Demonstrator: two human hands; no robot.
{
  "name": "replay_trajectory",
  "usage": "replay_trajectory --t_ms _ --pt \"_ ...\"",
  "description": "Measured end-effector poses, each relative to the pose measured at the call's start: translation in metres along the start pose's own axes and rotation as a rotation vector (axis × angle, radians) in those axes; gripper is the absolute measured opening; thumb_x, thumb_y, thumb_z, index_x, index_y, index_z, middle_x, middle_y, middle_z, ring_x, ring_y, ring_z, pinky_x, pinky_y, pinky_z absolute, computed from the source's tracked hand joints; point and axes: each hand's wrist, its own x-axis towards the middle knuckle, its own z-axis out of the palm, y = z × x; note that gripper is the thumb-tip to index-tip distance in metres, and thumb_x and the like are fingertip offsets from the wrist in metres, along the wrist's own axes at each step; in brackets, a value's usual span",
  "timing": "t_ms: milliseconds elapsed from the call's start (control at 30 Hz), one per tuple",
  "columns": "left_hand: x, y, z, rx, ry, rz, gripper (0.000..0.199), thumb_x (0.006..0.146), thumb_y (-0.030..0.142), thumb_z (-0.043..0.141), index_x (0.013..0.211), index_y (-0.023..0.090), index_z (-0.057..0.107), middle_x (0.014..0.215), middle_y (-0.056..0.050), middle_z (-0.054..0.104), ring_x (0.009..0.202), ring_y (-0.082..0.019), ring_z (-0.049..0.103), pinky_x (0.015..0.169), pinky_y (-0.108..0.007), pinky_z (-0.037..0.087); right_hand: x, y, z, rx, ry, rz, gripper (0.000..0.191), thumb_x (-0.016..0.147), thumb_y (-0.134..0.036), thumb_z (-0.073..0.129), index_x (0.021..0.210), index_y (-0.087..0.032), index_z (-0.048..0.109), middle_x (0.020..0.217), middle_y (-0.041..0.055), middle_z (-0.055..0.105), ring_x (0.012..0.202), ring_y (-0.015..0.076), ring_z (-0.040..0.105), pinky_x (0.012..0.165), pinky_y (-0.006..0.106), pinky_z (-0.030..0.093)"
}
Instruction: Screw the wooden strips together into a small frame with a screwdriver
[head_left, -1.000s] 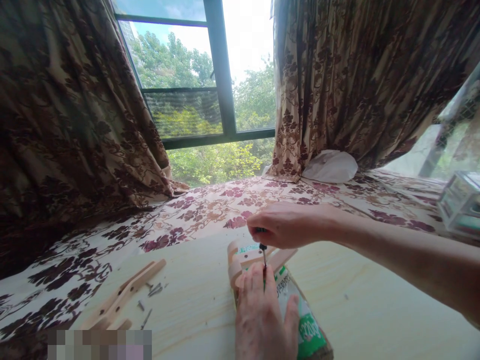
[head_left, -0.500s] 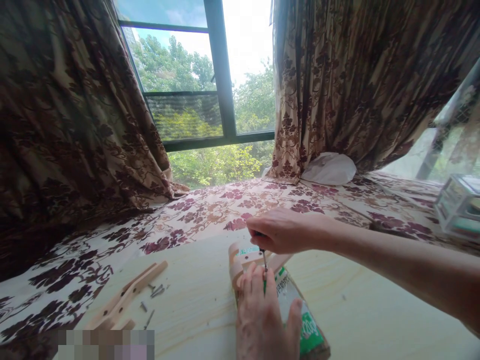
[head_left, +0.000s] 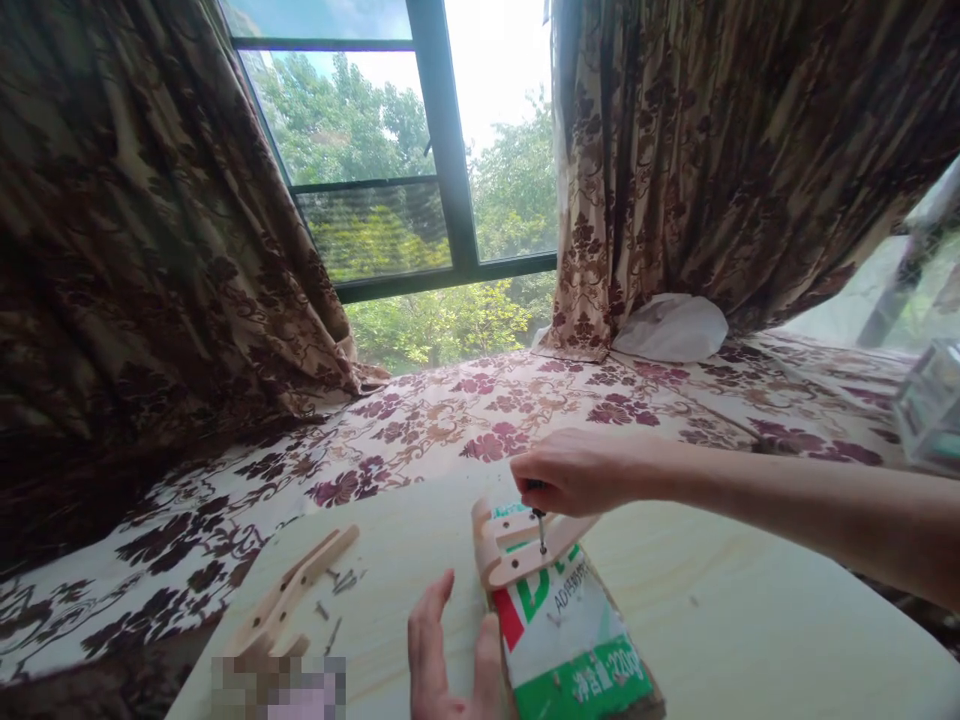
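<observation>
My right hand [head_left: 574,470] is closed around the dark handle of a screwdriver [head_left: 541,530], its shaft pointing down at a hole in a pale wooden frame [head_left: 517,568]. That frame lies on a printed green and white box [head_left: 574,640]. Left of the box, my left hand [head_left: 450,660] has its fingers apart and holds nothing. Further left, more wooden pieces [head_left: 300,585] lie beside several loose screws [head_left: 343,580].
Everything rests on a pale wood board [head_left: 390,540] over a floral cloth [head_left: 420,410]. A white bag [head_left: 671,328] lies by the curtain [head_left: 675,150]. At the right edge stands a clear plastic box [head_left: 930,410].
My left hand has let go of the wooden frame and moved left and down, uncovering the frame and the box print. The view has shifted slightly. My right hand still holds the screwdriver.
</observation>
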Motion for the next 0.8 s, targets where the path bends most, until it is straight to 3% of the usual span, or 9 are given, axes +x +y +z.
replay_trajectory --t_ms 133,300,400,633,800 --pt "0.011 -0.002 0.011 -0.165 -0.224 -0.177 0.046 0.08 0.046 0.056 0.119 0.023 0.054 0.121 -0.006 0.058 0.115 -0.024 0.052 0.102 -0.037 0.038 -0.002 0.006 0.007 0.025 -0.001 0.022 0.017 0.087 -0.026 0.048 0.08 -0.016 0.06 0.065 0.0023 0.06 0.053 0.0102 0.038 0.047 0.024 0.019" --pt "0.028 -0.004 0.008 -0.188 -0.363 -0.186 0.042 0.076 0.046 0.062 0.111 0.022 0.061 0.117 -0.007 0.061 0.113 -0.023 0.054 0.1 -0.033 0.04 -0.008 0.012 0.01 0.081 0.024 -0.024 0.016 0.089 -0.024 0.046 0.079 -0.016 0.056 0.063 0.0017 0.059 0.052 0.0099 0.037 0.048 0.025 0.02" --pt "0.03 -0.007 0.01 -0.195 -0.36 -0.184 0.042 0.077 0.046 0.062 0.112 0.023 0.061 0.118 -0.006 0.061 0.114 -0.023 0.054 0.1 -0.033 0.04 -0.01 0.013 0.013 0.088 0.04 -0.035 0.016 0.089 -0.024 0.045 0.079 -0.017 0.055 0.063 0.0021 0.06 0.051 0.0102 0.037 0.048 0.025 0.02" --pt "0.022 -0.017 0.024 -0.208 -0.218 -0.076 0.037 0.079 0.047 0.059 0.111 0.028 0.061 0.114 -0.002 0.062 0.109 -0.02 0.056 0.098 -0.031 0.041 -0.009 0.015 0.015 0.078 0.035 -0.017 0.016 0.09 -0.025 0.044 0.082 -0.017 0.056 0.063 0.0025 0.061 0.05 0.0106 0.039 0.048 0.026 0.021" --pt "0.021 -0.02 0.023 -0.209 -0.232 -0.055 0.036 0.082 0.044 0.058 0.114 0.028 0.059 0.115 -0.002 0.059 0.11 -0.019 0.055 0.099 -0.031 0.041 -0.003 0.017 0.002 0.076 -0.086 -0.003 0.01 0.083 -0.027 0.055 0.084 -0.02 0.061 0.067 0.0011 0.064 0.054 0.0108 0.045 0.048 0.023 0.023"
